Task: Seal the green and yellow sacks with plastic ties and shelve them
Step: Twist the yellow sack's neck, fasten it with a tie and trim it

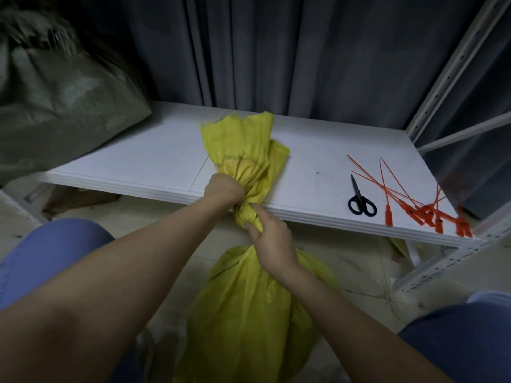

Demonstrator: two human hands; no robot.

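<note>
A full yellow sack (pixel 249 313) stands on the floor between my knees, its twisted neck rising in front of the white shelf (pixel 152 161). My left hand (pixel 225 190) is closed around the upper part of the neck, below the flared mouth. My right hand (pixel 272 240) grips the neck just beneath it. A green sack (pixel 60 106) lies on the shelf's left end. Several orange plastic ties (pixel 420 205) lie in a loose pile on the shelf's right end.
Black-handled scissors (pixel 359 199) lie on the shelf just left of the ties. A grey metal rack upright (pixel 453 70) rises at the right. A dark curtain (pixel 304 51) hangs behind the shelf. My knees in blue trousers flank the sack.
</note>
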